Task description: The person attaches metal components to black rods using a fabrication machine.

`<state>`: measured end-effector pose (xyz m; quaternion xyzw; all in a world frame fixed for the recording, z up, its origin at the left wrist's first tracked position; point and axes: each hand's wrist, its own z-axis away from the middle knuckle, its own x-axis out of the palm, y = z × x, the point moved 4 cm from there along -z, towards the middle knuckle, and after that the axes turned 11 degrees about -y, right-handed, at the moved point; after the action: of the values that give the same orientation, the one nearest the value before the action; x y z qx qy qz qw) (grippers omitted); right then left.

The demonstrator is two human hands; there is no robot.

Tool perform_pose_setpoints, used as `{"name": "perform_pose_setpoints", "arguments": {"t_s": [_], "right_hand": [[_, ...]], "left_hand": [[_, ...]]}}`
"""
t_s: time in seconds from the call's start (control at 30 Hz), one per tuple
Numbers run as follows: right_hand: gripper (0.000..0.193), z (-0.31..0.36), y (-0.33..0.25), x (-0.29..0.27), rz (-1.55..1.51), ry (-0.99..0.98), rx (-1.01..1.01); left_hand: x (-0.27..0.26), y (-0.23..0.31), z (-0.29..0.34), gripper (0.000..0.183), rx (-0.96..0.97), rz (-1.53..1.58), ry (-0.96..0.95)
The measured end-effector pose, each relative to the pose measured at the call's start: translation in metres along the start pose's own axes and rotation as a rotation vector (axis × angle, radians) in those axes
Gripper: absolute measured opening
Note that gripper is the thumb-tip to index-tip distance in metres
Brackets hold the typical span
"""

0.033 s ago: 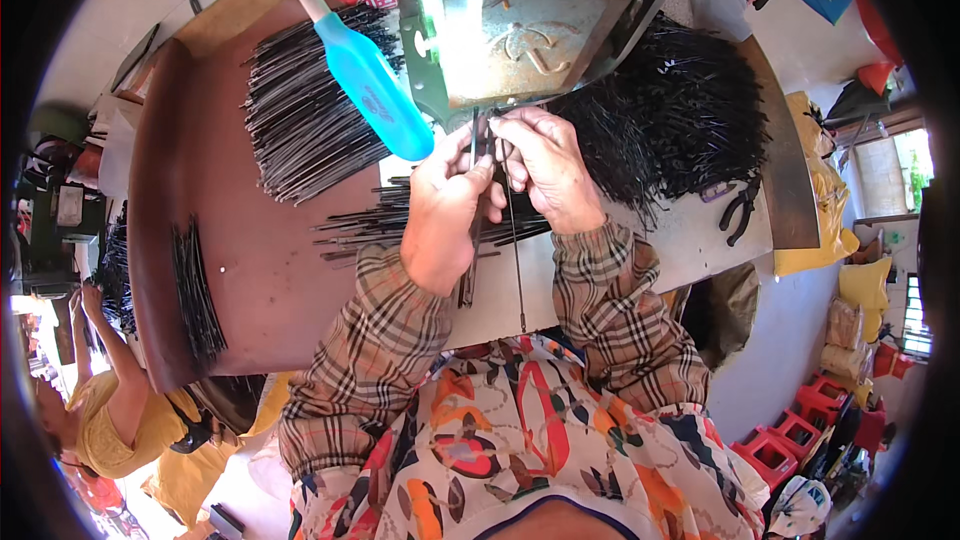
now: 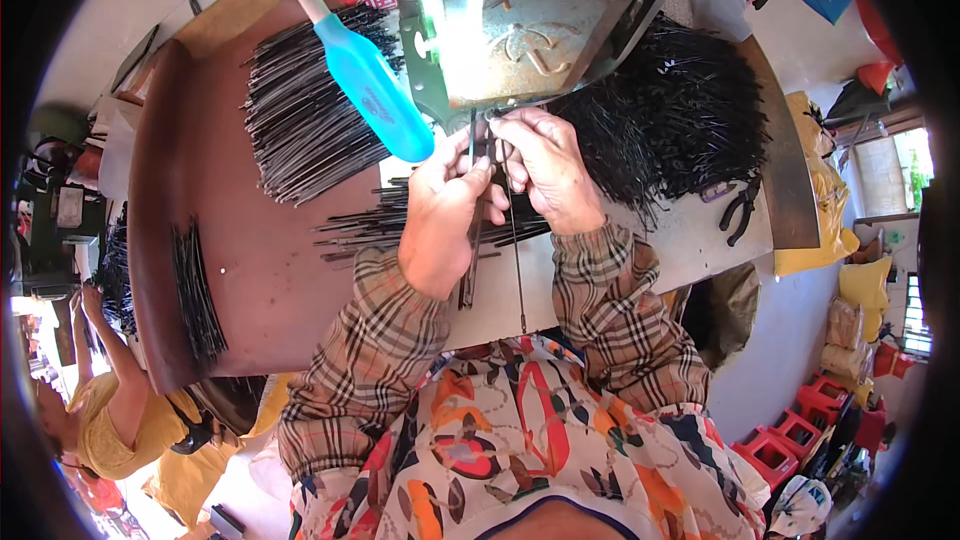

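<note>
While R hand pinches thin rod near machine at 12 o'clock, L hand pinches other rods alongside, prob. to steady them; black pile at 2 o'clock, prob. for easy reach.

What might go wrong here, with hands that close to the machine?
The left hand and right hand have fingertips close under the metal machine, so a finger might get pinched. A long thin rod reaches toward the patterned top and could snag it. Loose dark rods beside the left wrist might get knocked.
</note>
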<state>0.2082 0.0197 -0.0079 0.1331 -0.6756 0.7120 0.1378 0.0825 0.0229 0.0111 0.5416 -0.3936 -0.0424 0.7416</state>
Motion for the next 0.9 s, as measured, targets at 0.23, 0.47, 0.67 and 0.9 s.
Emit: {"name": "perform_pose_setpoints", "arguments": {"t_s": [0.23, 0.47, 0.67, 0.9], "right_hand": [[0.019, 0.001, 0.0, 0.004, -0.058, 0.045, 0.029], [0.014, 0.001, 0.004, 0.004, -0.072, 0.047, -0.006], [0.015, 0.003, -0.001, 0.006, -0.013, 0.028, -0.015], [0.014, 0.013, 0.005, 0.009, -0.034, 0.075, 0.016]], "left_hand": [[-0.004, 0.0, 0.032, 0.029, -0.154, 0.028, 0.043], [-0.007, -0.014, 0.053, 0.025, -0.188, 0.036, 0.092], [-0.019, -0.005, 0.049, 0.02, -0.191, -0.121, 0.049], [-0.016, -0.015, 0.045, 0.02, -0.148, -0.033, 0.061]]}}
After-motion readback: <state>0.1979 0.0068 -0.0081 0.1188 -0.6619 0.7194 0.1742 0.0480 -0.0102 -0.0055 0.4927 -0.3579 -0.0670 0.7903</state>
